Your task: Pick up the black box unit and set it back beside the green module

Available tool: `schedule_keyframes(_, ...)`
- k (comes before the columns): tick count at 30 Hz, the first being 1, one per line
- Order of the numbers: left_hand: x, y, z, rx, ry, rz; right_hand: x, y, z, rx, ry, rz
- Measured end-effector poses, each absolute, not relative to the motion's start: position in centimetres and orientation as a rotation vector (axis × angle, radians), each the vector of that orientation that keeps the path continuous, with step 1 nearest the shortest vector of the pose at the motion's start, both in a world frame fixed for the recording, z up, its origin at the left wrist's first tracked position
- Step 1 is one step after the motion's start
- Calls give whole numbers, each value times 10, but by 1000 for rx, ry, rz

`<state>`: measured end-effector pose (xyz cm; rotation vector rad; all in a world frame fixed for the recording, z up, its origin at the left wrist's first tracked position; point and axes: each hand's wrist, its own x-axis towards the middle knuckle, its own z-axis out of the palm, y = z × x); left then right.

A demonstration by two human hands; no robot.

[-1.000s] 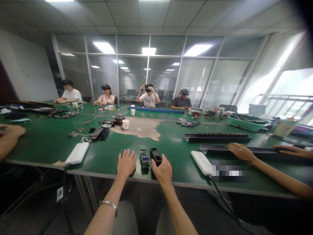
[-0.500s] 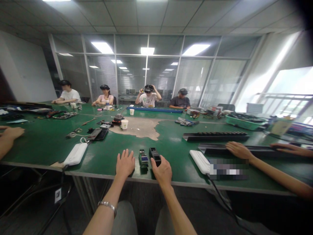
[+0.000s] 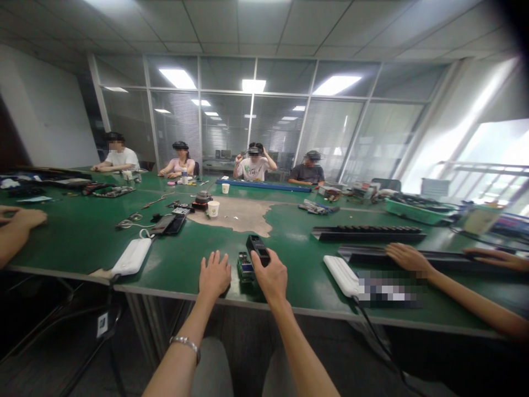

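Note:
My right hand (image 3: 270, 277) grips a black rectangular plastic case (image 3: 258, 249), holding it tilted just above the table. Its thumb lies along the near left side of the case. Left of that hand sits a small green circuit-board assembly (image 3: 245, 268) with a dark blue screen, partly covered by the case. My left hand (image 3: 215, 274) lies flat on the green table (image 3: 165, 270), fingers spread and holding nothing, a little left of the board. The exact kind of the black case cannot be made out.
White power strips (image 3: 133, 256) (image 3: 341, 275) lie on both sides. Black metal channels (image 3: 367, 233) stretch to the right, where another person's hand (image 3: 407, 257) rests. A paper cup (image 3: 213, 208) stands ahead, near phones (image 3: 167, 224). Several people sit across the table.
My right hand has closed on the black case and lifted it off the table, tilting it and shifting it slightly left over the board. My left hand stays flat on the table.

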<state>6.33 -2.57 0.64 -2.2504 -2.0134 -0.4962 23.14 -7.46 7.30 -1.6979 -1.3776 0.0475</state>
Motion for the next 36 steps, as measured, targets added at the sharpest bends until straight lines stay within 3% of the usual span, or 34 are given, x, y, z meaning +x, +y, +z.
schedule_keyframes(21,62,-26,5,-2250,-1996,-494,194,-79,73,-1993,-1546,-37)
schedule_keyframes(36,62,-26,6,-2260,-1989,-493,196,-87,34,-1897,-1552,-69)
